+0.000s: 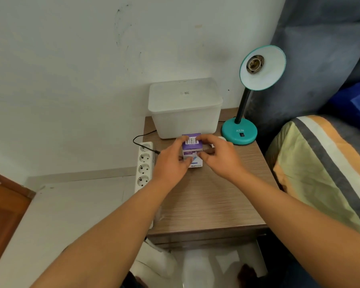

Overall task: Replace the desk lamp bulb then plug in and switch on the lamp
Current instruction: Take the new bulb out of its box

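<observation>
both hands (197, 159) around bulb box (192, 144)

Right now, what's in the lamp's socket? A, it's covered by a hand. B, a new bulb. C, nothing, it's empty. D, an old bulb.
C: the lamp shade faces the camera and its socket shows bare metal, while both hands hold the bulb box on the bedside table.

"ATN" on lamp base (239, 132), barcode on bulb box (192, 149)
</observation>
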